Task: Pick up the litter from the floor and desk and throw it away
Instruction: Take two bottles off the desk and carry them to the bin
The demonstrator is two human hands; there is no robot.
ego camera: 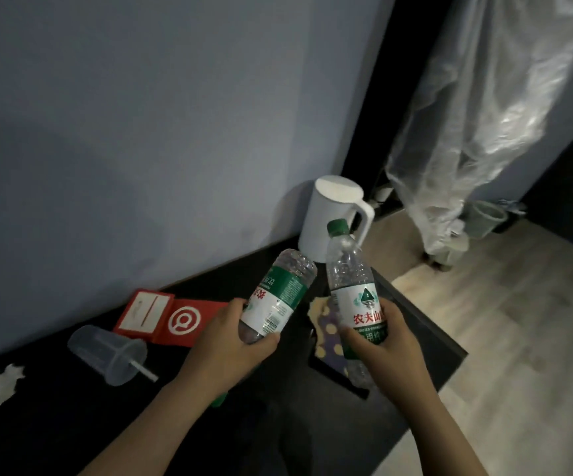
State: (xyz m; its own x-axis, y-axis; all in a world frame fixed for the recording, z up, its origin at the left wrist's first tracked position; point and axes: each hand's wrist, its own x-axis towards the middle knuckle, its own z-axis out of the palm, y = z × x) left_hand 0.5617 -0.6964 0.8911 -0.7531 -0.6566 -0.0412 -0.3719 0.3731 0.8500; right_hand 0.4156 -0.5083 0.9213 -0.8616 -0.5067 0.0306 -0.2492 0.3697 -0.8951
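Holding two clear water bottles with green-and-white labels, one per hand, the person stands over a dark surface set against a grey wall. The left hand wraps its fingers round the left bottle. This bottle's long axis leans up and to the right, base uppermost, with the green cap pointing down behind the wrist. The right hand grips the right bottle at the label. That one is near upright, green cap on top, tipped slightly left. Both are held over the surface, their upper ends close together but apart.

On the surface lie one clear cup on its side, its straw pointing right and toward the person, one white paper scrap at the left, one open red box, and one white jug at the far end. One spotted purple-and-yellow item lies just behind the right bottle. The surface's right edge drops to open wooden floor.
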